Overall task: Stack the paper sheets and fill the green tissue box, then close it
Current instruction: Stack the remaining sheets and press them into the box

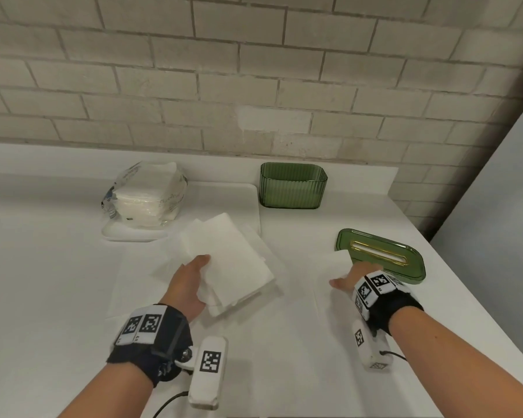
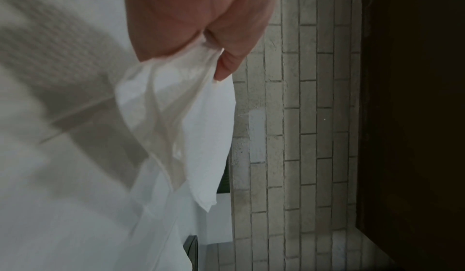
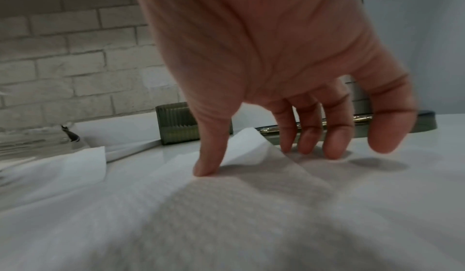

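Observation:
My left hand grips a stack of folded white paper sheets at its near edge and holds it tilted above the table's middle. In the left wrist view the left hand pinches the sheets between thumb and fingers. My right hand rests with spread fingers on a single sheet lying by the green lid. In the right wrist view the thumb and fingertips touch that sheet, whose far corner curls up. The green tissue box stands open at the back.
An opened pack of tissues sits on a white tray at the back left. More sheets lie flat on the white table under the held stack. A brick wall runs behind. The table's right edge is near the lid.

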Available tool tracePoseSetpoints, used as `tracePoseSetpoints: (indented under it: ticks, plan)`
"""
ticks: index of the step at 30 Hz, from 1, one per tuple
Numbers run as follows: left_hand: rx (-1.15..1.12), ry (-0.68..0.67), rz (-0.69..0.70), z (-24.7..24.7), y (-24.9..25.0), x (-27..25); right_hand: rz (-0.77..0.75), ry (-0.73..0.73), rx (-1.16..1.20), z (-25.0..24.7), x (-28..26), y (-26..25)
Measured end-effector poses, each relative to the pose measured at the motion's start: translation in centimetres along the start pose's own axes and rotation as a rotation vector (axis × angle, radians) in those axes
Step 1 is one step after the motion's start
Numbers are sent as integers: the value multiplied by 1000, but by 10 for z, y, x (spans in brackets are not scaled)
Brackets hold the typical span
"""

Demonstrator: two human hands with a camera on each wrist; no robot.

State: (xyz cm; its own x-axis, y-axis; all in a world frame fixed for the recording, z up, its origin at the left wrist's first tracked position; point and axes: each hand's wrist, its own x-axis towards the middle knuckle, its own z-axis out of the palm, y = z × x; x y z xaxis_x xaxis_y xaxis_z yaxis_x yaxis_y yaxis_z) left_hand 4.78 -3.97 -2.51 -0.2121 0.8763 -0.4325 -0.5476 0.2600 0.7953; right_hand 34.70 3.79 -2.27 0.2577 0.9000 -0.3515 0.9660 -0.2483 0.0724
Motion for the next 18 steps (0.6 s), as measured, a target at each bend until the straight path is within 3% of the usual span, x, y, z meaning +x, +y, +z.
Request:
tracePoseSetpoints:
  ticks: [9, 14, 18]
  plan:
    - [0, 44, 23, -15, 6, -11, 1, -6, 272, -21, -2, -4]
    - [19, 108, 62, -24, 15, -17, -341, -67, 1000, -56, -17, -21]
    - [60, 183, 24, -35, 15, -18, -457, -166, 854, -63, -21, -72]
